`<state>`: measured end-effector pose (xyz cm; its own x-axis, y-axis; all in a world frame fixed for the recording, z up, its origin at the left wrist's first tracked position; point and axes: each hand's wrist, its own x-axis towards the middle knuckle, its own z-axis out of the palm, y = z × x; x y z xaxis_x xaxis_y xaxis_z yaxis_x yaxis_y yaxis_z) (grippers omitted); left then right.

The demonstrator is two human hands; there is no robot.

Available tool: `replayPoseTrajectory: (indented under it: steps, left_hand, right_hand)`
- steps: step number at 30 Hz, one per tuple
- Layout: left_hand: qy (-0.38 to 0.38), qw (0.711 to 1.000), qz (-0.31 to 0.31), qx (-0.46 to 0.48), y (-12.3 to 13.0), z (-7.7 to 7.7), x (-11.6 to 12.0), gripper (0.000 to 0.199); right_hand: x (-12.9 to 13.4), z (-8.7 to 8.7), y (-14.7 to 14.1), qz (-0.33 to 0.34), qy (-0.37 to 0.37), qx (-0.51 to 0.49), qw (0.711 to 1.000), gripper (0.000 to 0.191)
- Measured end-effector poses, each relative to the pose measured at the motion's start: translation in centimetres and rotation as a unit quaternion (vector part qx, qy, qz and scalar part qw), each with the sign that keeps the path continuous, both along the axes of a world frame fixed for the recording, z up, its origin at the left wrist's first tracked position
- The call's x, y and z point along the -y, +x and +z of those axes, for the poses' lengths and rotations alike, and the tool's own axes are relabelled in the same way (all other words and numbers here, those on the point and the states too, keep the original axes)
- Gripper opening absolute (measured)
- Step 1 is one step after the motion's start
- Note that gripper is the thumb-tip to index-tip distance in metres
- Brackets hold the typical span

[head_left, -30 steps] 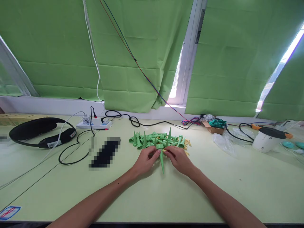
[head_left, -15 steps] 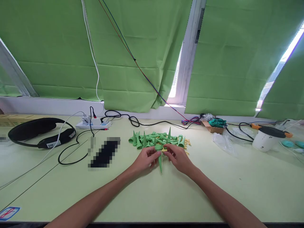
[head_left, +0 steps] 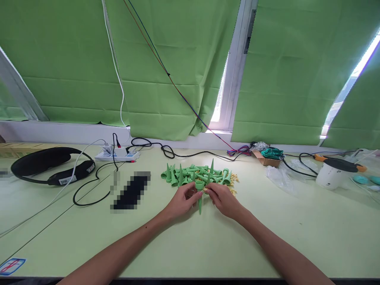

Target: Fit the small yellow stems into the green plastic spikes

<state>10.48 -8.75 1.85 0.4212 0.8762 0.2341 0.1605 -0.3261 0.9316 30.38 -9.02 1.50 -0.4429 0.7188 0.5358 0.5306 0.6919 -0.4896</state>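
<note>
A green plastic watering spike (head_left: 200,204) is pinched in my left hand (head_left: 184,200), its pointed end down and its round open head tipped towards me. From the right, my right hand (head_left: 221,198) closes its thumb and fingertips on a small yellow plastic piece (head_left: 204,190) at the side of the spike, just below the head. Fingers partly cover that piece. Right behind both hands lies a pile of green watering spikes (head_left: 187,173), several of them standing point up. Small yellow pieces (head_left: 234,179) are scattered at the pile's right edge.
On the left are a black headband-like device (head_left: 71,174), a power strip (head_left: 115,154) with cables and a pixelated dark object (head_left: 132,191). To the right are a small cardboard box (head_left: 265,159), clear plastic bags (head_left: 279,178) and a white container (head_left: 332,174).
The spike's head has tipped towards me, so its round opening now shows. My right fingers have drawn in closer around the yellow piece, which shows less.
</note>
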Motion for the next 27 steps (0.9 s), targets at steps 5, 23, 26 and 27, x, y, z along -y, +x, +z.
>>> replayPoseTrajectory:
  steps: [5,23,26,27]
  left_hand:
    - [0.056,0.997,0.015,-0.051,-0.12,0.12,0.08,0.032]
    - [0.103,0.991,0.064,-0.048,0.07,-0.20,-0.14,0.021]
    - [0.065,0.996,0.063,-0.020,0.02,-0.42,-0.52,0.022]
    - [0.039,0.998,0.056,-0.013,0.04,-0.44,-0.60,0.027]
  right_hand:
    - [0.07,0.07,0.08,-0.004,0.003,0.004,1.000,0.024]
    - [0.37,0.38,-0.17,-0.005,0.005,-0.019,1.000,0.032]
    - [0.48,0.62,-0.19,0.001,-0.001,-0.036,0.999,0.032]
    - [0.50,0.68,-0.19,0.003,-0.003,-0.041,0.999,0.031]
